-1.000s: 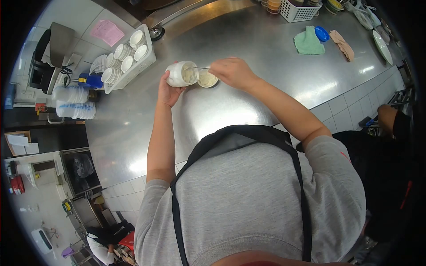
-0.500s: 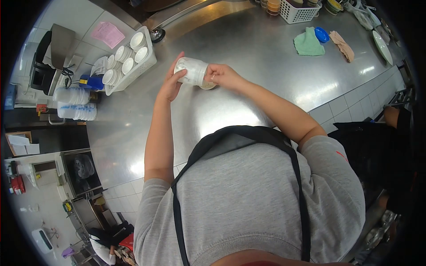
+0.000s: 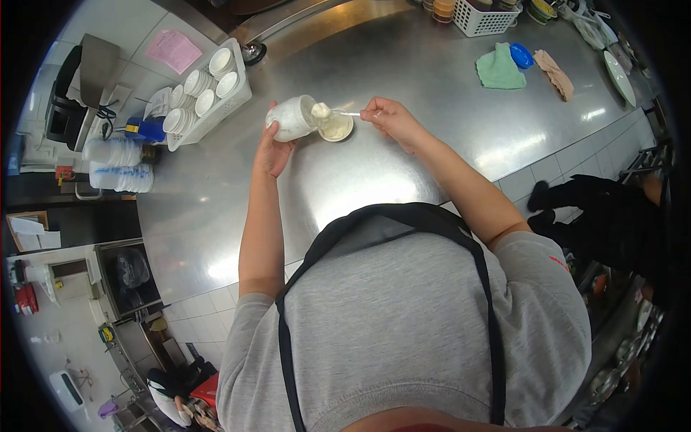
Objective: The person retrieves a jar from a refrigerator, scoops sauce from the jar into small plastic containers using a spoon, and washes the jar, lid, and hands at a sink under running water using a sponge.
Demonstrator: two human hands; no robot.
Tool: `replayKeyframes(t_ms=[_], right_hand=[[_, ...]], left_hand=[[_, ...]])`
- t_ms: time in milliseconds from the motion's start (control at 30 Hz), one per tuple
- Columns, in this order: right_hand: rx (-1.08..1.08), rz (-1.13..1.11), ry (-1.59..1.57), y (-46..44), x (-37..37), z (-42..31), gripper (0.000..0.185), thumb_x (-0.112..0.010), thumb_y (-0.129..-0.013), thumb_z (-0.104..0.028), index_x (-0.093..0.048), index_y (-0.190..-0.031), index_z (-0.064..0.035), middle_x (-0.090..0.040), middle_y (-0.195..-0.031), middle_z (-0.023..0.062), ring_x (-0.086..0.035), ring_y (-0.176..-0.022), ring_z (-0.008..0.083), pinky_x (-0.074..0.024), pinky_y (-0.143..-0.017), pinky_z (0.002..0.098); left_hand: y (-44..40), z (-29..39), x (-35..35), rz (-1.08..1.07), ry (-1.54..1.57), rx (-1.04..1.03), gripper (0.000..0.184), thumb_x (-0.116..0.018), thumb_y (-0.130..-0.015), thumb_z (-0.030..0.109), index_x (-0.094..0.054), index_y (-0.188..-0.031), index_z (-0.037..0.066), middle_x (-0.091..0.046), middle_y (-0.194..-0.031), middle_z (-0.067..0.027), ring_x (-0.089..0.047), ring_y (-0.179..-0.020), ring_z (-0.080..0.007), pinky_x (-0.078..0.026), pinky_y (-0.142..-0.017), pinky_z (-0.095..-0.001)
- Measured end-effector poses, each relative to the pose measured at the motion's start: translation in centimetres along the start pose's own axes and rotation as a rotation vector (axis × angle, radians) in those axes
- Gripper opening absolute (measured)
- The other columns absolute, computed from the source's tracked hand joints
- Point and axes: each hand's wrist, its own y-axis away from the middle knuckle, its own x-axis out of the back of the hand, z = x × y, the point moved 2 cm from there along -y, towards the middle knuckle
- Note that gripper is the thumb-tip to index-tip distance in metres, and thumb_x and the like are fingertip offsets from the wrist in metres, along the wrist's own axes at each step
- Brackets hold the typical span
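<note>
My left hand (image 3: 271, 150) is wrapped round a clear tub (image 3: 290, 119) smeared with white inside, tipped on its side with its mouth to the right. Pinched in my right hand (image 3: 394, 122) is the handle of a spoon (image 3: 350, 113). A lump of creamy white food (image 3: 321, 110) sits on the spoon's end, just at the tub's mouth. Below the spoon, a small white dish (image 3: 347, 135) stands on the steel counter, with pale creamy food in it.
At left on the steel counter (image 3: 201, 209) a white basket (image 3: 241, 93) holds stacked small dishes, near stacked plastic containers (image 3: 122, 165). Farther right lie a green cloth (image 3: 502, 68), a blue lid (image 3: 522, 55), a pinkish cloth (image 3: 554, 74) and a white plate (image 3: 620, 78). A person in black (image 3: 604, 216) stands right.
My right hand has drawn back to the right, bringing the loaded spoon out of the tub. The tub has shifted slightly left, uncovering the dish. The person at right has moved.
</note>
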Motion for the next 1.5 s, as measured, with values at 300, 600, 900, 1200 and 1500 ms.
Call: replayKeyframes(t_ms=[300, 600, 900, 1200, 1500], right_hand=[[0.549, 0.145, 1.204, 1.0, -1.0, 0.3, 0.012, -0.051, -0.086, -0.020, -0.049, -0.085, -0.0076, -0.061, -0.077, 0.0093, -0.058, -0.072, 0.0313, -0.0448, -0.062, 0.0426], [0.795, 0.194, 1.296, 1.2, -1.5, -0.8, 0.007, -0.050, -0.081, -0.012, -0.053, -0.087, -0.0103, -0.061, -0.076, 0.0066, -0.061, -0.073, 0.0260, -0.0460, -0.064, 0.0390], [0.765, 0.125, 1.396, 0.5, -1.4, 0.2, 0.004, -0.052, -0.080, -0.013, -0.051, -0.083, -0.0103, -0.059, -0.073, 0.0055, -0.059, -0.069, 0.0244, -0.0439, -0.063, 0.0380], [0.839, 0.252, 1.115, 2.2, -1.6, -2.3, 0.017, -0.053, -0.087, -0.020, -0.047, -0.077, -0.0088, -0.058, -0.071, 0.0039, -0.056, -0.064, 0.0251, -0.0420, -0.062, 0.0351], [1.153, 0.261, 1.250, -0.7, -2.6, -1.6, 0.009, -0.057, -0.077, -0.018, -0.051, -0.079, -0.0126, -0.057, -0.069, -0.0003, -0.058, -0.065, 0.0213, -0.0413, -0.059, 0.0342]], left_hand=[[2.0, 1.2, 1.6, 0.074, 0.091, -0.094, 0.072, -0.063, -0.081, 0.032, -0.024, -0.140, 0.019, -0.039, -0.134, -0.0092, -0.044, -0.118, -0.0274, -0.044, -0.089, -0.0376], [2.1, 0.8, 1.7, 0.092, 0.128, -0.085, 0.069, -0.061, -0.083, 0.032, -0.025, -0.139, 0.018, -0.039, -0.134, -0.0098, -0.044, -0.117, -0.0273, -0.045, -0.088, -0.0377], [2.4, 0.4, 1.8, 0.081, 0.133, -0.068, 0.068, -0.059, -0.083, 0.033, -0.025, -0.140, 0.019, -0.039, -0.134, -0.0096, -0.044, -0.117, -0.0269, -0.043, -0.090, -0.0379], [1.4, 0.3, 0.6, 0.050, 0.069, -0.016, 0.070, -0.059, -0.079, 0.042, -0.030, -0.138, 0.021, -0.042, -0.133, -0.0048, -0.045, -0.118, -0.0235, -0.042, -0.090, -0.0368], [-0.6, 0.5, -2.5, -0.038, -0.074, 0.077, 0.072, -0.058, -0.081, 0.035, -0.024, -0.142, 0.017, -0.037, -0.137, -0.0079, -0.037, -0.126, -0.0254, -0.031, -0.103, -0.0425]])
